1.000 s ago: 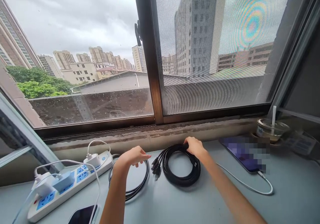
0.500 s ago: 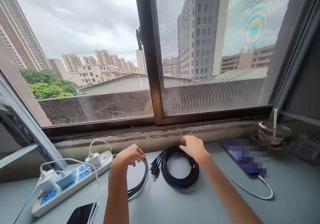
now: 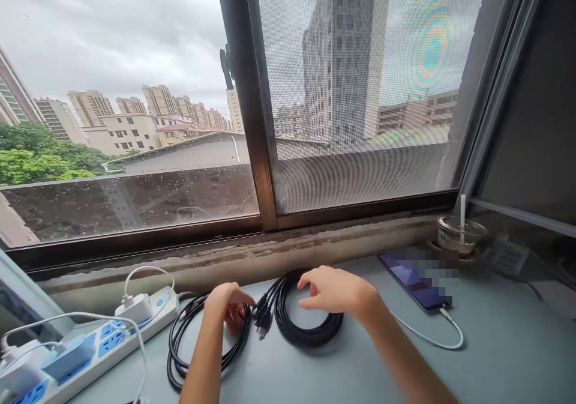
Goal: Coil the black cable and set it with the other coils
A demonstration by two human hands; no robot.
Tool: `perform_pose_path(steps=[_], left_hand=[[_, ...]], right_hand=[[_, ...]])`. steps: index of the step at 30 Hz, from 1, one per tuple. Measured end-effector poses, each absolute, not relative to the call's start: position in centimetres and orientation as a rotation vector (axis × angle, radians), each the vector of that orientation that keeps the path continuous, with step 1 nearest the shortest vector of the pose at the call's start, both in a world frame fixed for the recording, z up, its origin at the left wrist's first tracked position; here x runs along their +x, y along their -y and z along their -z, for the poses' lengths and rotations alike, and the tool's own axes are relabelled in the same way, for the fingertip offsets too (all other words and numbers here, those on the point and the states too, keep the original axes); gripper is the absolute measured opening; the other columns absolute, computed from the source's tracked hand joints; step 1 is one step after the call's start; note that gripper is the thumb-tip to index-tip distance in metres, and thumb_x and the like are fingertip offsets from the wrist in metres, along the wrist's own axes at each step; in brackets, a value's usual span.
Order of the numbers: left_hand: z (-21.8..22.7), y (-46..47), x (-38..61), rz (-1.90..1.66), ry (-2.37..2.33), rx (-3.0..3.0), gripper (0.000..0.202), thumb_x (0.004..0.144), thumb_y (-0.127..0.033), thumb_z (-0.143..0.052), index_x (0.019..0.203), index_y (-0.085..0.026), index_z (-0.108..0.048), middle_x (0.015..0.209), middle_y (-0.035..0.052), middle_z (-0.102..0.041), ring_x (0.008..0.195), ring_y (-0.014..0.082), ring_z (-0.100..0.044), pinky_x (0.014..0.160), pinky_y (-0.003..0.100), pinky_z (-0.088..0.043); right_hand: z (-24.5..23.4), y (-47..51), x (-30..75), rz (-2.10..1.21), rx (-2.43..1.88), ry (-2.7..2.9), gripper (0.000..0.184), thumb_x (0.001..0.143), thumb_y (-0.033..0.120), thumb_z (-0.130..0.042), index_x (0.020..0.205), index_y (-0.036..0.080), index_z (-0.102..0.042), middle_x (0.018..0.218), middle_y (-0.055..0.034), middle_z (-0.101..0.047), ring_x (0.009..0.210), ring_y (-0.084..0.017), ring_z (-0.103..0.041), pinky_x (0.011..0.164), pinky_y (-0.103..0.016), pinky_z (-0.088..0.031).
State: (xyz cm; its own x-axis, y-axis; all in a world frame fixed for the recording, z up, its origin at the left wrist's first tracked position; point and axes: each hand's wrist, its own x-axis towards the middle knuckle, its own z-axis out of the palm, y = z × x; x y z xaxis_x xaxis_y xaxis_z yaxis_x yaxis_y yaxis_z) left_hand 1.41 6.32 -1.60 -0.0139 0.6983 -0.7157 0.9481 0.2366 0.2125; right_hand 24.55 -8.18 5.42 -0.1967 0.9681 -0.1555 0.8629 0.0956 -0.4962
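Two coils of black cable lie on a grey sill. My left hand (image 3: 227,305) rests with curled fingers on the right side of the thinner, looser coil (image 3: 189,350). Just above the thicker tight coil (image 3: 297,326) hovers my right hand (image 3: 337,290), fingers apart and holding nothing. A bunch of black plugs (image 3: 262,320) sticks out between the two coils, close to my left fingertips.
A white and blue power strip (image 3: 90,347) with white chargers and cords lies at the left. A phone (image 3: 416,278) on a white cable (image 3: 443,341) lies at the right, with a lidded cup and straw (image 3: 459,233) behind it. The window frame (image 3: 252,152) stands along the back.
My right hand has lifted off the thick coil and now hovers over it. My left hand has come down onto the thin coil. The camera has swung to the right.
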Motion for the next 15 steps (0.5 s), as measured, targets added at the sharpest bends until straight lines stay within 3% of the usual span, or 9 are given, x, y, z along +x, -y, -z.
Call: perform_pose_path(steps=[5,8,11,15], left_hand=[[0.9,-6.3,1.1,0.325,-1.796,1.551,0.013,0.059,-0.022,-0.060,0.055,-0.012,-0.054,0.065,0.0137,-0.067,0.046,0.0213,-0.062,0.042,0.023,-0.037],[-0.3,-5.9,0.5,0.162,-1.829,1.575,0.015,0.065,-0.027,-0.055,0.058,-0.015,-0.048,0.059,0.0102,-0.064,0.042,0.0199,-0.060,0.042,0.023,-0.039],[-1.5,-5.5,-0.6,-0.129,-1.849,1.594,0.020,0.068,-0.032,-0.048,0.055,-0.017,-0.045,0.047,0.0074,-0.057,0.036,0.0210,-0.055,0.037,0.025,-0.037],[-2.5,-5.4,-2.4,-0.700,-1.867,1.715,0.025,0.060,-0.033,-0.053,0.044,-0.019,-0.039,0.029,0.0022,-0.040,0.022,0.0224,-0.042,0.028,0.024,-0.023]], right_hand=[[-6.4,9.7,23.7,-0.884,-1.765,2.258,0.046,0.079,0.035,-0.056,0.123,0.023,-0.059,0.104,-0.0048,-0.067,0.090,-0.023,-0.063,0.081,-0.032,-0.045],[-7.0,10.5,23.7,-0.913,-1.807,2.300,0.052,0.079,0.036,-0.056,0.129,0.021,-0.055,0.110,-0.0083,-0.065,0.097,-0.026,-0.062,0.084,-0.034,-0.046],[-7.6,11.4,23.8,-0.829,-1.804,2.344,0.051,0.083,0.035,-0.055,0.131,0.018,-0.053,0.112,-0.0115,-0.064,0.102,-0.029,-0.061,0.087,-0.037,-0.046],[-8.1,12.7,23.4,-0.730,-1.723,2.465,0.048,0.085,0.039,-0.055,0.127,0.017,-0.055,0.114,-0.0129,-0.064,0.106,-0.031,-0.059,0.087,-0.039,-0.046]])
